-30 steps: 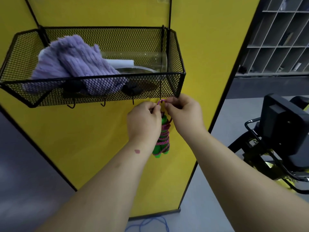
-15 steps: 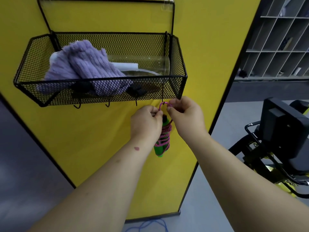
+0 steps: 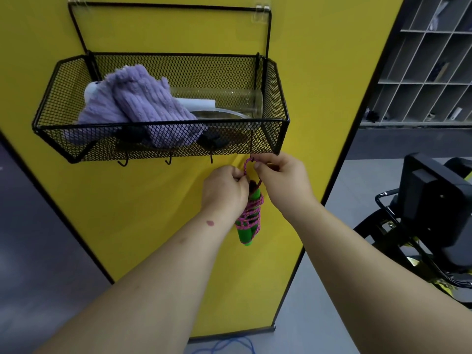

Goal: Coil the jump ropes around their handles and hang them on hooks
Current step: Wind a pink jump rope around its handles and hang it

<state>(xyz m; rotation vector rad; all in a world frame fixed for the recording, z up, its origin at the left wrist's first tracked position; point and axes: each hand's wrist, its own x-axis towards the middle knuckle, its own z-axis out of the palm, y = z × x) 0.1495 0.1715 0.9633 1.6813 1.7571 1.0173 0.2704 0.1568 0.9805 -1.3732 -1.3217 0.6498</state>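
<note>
This looks like an indoor workroom or storage area rather than a home. A tall yellow partition panel (image 3: 319, 72) with a black frame stands on a plain grey floor (image 3: 319, 328), and a black mesh wire basket (image 3: 163, 140) hangs on it. Behind, grey pigeonhole shelving (image 3: 431, 60) fills the wall. A black wheeled machine (image 3: 429, 205) sits at the right.

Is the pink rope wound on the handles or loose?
Wound: the pink rope wraps around the green handles; one loop reaches up to the rightmost hook.
</note>
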